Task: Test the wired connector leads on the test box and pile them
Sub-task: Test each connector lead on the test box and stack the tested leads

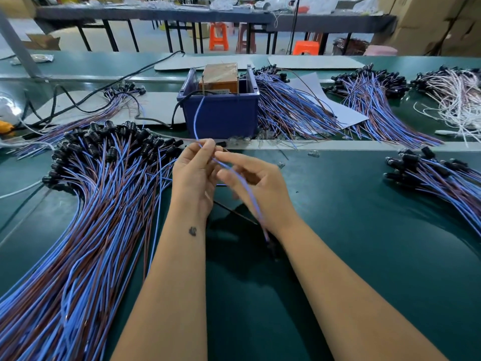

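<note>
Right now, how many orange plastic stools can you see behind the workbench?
2. One orange stool stands under the far table, left of centre; another sits lower to its right, only its top showing. More may be hidden behind the tables.

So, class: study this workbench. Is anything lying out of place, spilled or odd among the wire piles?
Yes. Several small clear bulbs lie scattered loose along the pale strip in front of the blue bin, with more strays on the green mat, outside any pile. The wire piles themselves look neatly fanned.
</note>
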Demonstrator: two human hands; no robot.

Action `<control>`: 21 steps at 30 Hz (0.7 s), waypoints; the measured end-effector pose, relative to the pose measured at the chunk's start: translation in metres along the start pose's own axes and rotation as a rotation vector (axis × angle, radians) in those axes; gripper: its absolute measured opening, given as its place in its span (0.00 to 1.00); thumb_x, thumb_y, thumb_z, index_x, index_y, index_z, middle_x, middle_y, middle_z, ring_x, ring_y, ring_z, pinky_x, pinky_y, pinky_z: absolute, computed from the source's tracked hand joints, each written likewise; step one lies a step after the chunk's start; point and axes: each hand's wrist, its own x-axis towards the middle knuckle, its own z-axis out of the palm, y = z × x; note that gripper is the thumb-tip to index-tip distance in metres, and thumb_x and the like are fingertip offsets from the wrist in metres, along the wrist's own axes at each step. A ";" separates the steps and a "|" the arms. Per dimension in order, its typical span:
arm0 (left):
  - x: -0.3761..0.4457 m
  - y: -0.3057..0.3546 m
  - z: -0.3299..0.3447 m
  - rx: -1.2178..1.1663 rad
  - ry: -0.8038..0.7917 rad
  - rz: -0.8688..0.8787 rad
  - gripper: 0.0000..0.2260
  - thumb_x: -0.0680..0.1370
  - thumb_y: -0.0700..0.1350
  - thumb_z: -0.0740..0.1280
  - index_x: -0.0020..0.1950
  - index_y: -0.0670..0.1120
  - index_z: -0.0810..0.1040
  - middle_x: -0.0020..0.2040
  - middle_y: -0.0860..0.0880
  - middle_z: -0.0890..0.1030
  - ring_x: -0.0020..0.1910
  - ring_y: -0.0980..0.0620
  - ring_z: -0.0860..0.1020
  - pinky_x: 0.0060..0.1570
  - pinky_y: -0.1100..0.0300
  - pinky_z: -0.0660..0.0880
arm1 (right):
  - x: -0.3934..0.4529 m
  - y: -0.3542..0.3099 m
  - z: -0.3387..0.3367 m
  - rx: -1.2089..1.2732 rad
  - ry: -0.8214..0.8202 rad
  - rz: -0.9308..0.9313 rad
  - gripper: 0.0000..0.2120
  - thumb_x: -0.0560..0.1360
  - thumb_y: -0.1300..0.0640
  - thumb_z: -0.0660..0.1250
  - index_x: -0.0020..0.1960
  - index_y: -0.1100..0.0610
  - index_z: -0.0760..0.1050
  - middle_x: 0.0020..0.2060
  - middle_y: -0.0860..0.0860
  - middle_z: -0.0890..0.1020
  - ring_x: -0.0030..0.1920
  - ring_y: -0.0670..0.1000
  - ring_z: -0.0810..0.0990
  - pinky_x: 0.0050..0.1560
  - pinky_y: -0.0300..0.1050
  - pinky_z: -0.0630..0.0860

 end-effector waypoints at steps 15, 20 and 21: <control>-0.030 -0.021 0.024 0.640 -0.261 0.214 0.11 0.72 0.29 0.72 0.37 0.44 0.79 0.28 0.53 0.78 0.27 0.59 0.72 0.31 0.68 0.70 | 0.019 0.005 -0.069 0.129 0.623 0.281 0.19 0.84 0.54 0.54 0.37 0.56 0.72 0.33 0.49 0.80 0.33 0.47 0.80 0.36 0.41 0.76; -0.068 -0.050 0.054 0.733 -0.461 0.194 0.07 0.72 0.30 0.73 0.40 0.42 0.83 0.38 0.48 0.80 0.32 0.57 0.77 0.36 0.66 0.73 | 0.009 -0.001 -0.114 -0.225 0.584 0.314 0.14 0.83 0.55 0.55 0.40 0.54 0.71 0.25 0.47 0.69 0.25 0.47 0.67 0.31 0.43 0.64; -0.078 -0.056 0.063 0.746 -0.535 0.255 0.07 0.71 0.30 0.73 0.41 0.41 0.84 0.41 0.47 0.80 0.34 0.58 0.77 0.38 0.67 0.73 | 0.007 -0.003 -0.129 -0.383 0.545 0.335 0.13 0.83 0.54 0.55 0.42 0.54 0.73 0.27 0.47 0.70 0.29 0.49 0.69 0.34 0.44 0.64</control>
